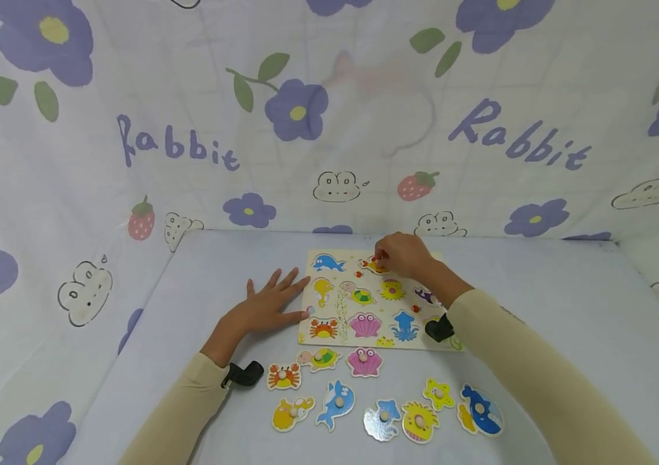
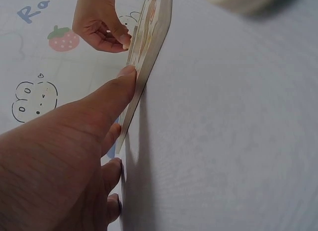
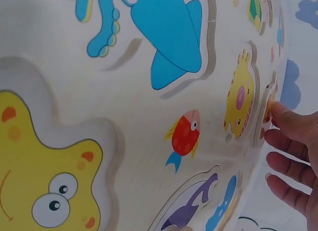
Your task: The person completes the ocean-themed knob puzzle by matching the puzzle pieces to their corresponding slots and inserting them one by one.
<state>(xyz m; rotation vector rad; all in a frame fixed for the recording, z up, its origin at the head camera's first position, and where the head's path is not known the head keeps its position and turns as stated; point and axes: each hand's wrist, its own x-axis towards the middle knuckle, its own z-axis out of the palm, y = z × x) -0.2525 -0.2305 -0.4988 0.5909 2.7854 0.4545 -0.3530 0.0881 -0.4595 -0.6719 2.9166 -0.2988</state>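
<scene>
A wooden puzzle board (image 1: 329, 254) with printed sea animals lies on the table. My right hand (image 1: 402, 255) is over its far edge, pinching a small knob of an orange-red fish puzzle piece (image 1: 369, 265) between thumb and fingertips. In the right wrist view that piece (image 3: 265, 116) stands at the fish's spot beside the yellow pufferfish picture (image 3: 240, 99), and its face is mostly covered by the fingers. Spread flat at the board's left side is my left hand (image 1: 268, 307); its thumb (image 2: 126, 77) touches the board's edge.
Several loose knobbed pieces lie in front of the board: a crab (image 1: 284, 376), turtle (image 1: 325, 359), pink shell (image 1: 364, 363), seahorse (image 1: 291, 413), dolphin (image 1: 338, 403), blue-and-white piece (image 1: 378, 426), pufferfish (image 1: 419, 423), starfish (image 1: 439, 394) and whale (image 1: 483, 413). A patterned curtain (image 1: 358, 129) hangs behind the table.
</scene>
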